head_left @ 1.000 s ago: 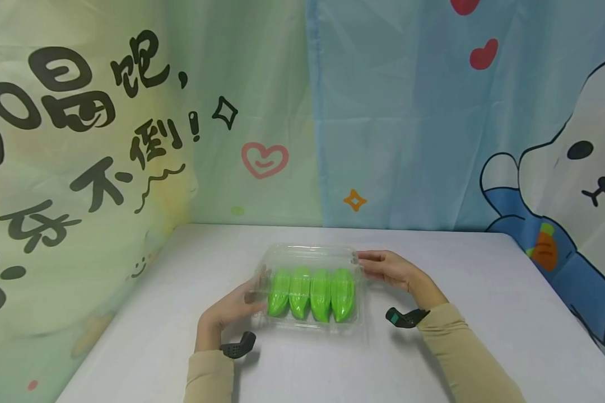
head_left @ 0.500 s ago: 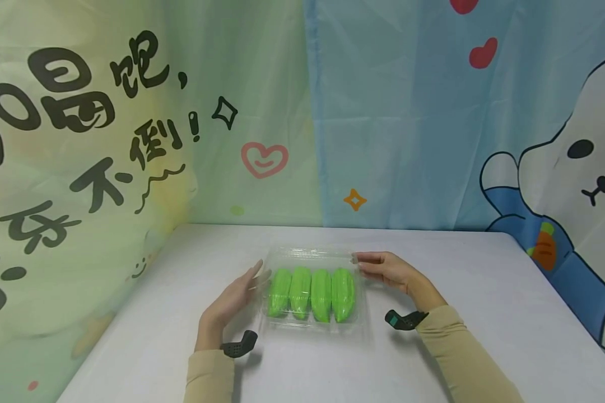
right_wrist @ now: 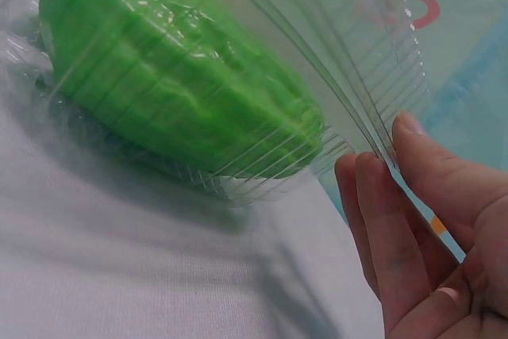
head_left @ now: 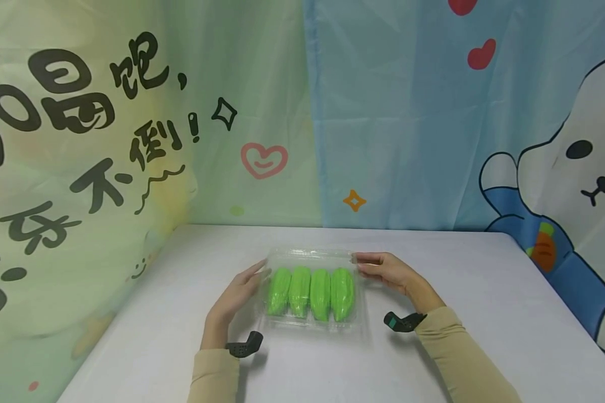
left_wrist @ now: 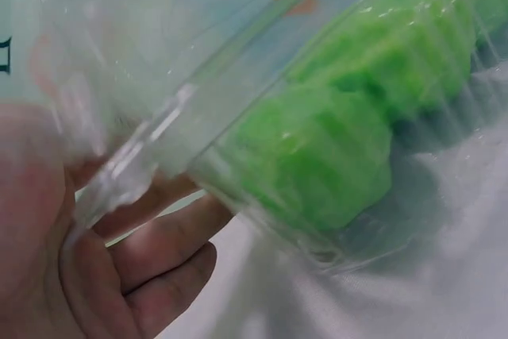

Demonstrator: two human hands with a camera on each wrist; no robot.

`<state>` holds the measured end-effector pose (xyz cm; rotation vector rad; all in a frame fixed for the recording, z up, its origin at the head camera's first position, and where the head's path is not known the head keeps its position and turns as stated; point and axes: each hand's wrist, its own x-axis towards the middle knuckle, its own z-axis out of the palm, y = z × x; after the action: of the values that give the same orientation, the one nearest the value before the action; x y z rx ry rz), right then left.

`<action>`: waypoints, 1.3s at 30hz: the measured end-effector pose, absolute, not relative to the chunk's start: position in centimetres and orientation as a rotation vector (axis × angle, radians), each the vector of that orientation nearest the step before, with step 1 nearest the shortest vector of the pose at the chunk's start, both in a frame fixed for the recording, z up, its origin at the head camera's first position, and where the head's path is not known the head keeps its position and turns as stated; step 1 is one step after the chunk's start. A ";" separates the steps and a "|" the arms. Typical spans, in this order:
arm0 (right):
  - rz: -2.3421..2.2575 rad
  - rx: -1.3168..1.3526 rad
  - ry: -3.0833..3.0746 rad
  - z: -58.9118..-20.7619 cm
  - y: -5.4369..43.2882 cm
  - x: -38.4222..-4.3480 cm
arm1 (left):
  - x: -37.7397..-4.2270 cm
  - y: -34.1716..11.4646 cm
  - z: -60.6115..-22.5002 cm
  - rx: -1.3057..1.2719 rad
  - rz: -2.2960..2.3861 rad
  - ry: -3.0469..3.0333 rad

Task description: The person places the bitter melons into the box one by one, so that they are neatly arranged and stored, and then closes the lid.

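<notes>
A clear plastic clamshell box [head_left: 312, 326] is in the middle of the table in the head view, its lid over the base. Inside lie several ridged, elongated green pieces [head_left: 320, 295] side by side, resembling vegetables; their exact kind is unclear. At the box's left edge is my left hand [head_left: 238, 292]; in the left wrist view the box's rim [left_wrist: 143, 144] runs between thumb and fingers. My right hand [head_left: 390, 274] pinches the far right corner. In the right wrist view, thumb and fingertips [right_wrist: 373, 168] meet on the paired rims [right_wrist: 349, 109].
A white cloth covers the table [head_left: 433, 252]. Behind it hangs a printed curtain [head_left: 262, 84] with dark lettering and a cartoon animal. A black wrist device [head_left: 244, 344] sits by the left wrist, another device [head_left: 404, 322] by the right.
My left hand let its thumb come off the near left side, then moved up and right along the box's left edge. The right hand stays at its corner; the box has barely shifted.
</notes>
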<state>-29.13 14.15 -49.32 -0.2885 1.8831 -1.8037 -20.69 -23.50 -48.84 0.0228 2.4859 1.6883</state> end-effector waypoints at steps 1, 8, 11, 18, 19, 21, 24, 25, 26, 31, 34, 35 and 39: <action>-1.803 -0.288 1.888 -49.4 14.1 -29.1 | -20.7 -23.4 -48.9 0.019 1.673 2.506; -1.772 -0.290 1.941 -49.6 14.1 -29.0 | -20.7 -23.1 -49.1 0.044 1.668 2.550; -1.747 -0.309 1.986 -49.6 14.0 -28.7 | -20.6 -23.1 -48.9 0.041 1.654 2.570; -1.661 -0.340 2.178 -49.2 13.5 -27.9 | -20.4 -23.1 -48.4 -0.001 1.605 2.663; -1.655 -0.332 2.208 -49.1 13.4 -27.8 | -20.4 -23.1 -48.3 -0.027 1.598 2.677; -1.645 -0.327 2.269 -49.0 13.2 -27.5 | -20.4 -23.1 -48.3 -0.098 1.583 2.701; -1.613 -0.274 2.401 -48.8 12.8 -27.0 | -20.5 -23.1 -48.3 -0.149 1.608 2.709; -1.595 -0.261 2.453 -48.7 12.6 -26.8 | -20.5 -23.1 -48.3 -0.159 1.625 2.703; -1.569 -0.264 2.508 -48.6 12.4 -26.5 | -20.6 -23.2 -48.2 -0.165 1.642 2.695; -1.419 -0.270 2.698 -47.5 11.7 -25.4 | -20.4 -23.6 -48.2 -0.143 1.712 2.614; -1.364 -0.304 2.681 -47.1 11.7 -24.9 | -20.2 -23.9 -48.2 -0.098 1.714 2.565; -1.361 -0.319 2.650 -46.9 11.8 -24.7 | -20.1 -24.0 -48.1 -0.087 1.713 2.549; -1.378 -0.384 2.482 -46.8 12.2 -24.1 | -19.7 -24.3 -47.8 -0.005 1.701 2.503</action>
<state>-24.14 12.24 -46.77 -0.3836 2.4817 -1.3777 -19.74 -24.33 -47.81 -0.0050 2.5033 1.7013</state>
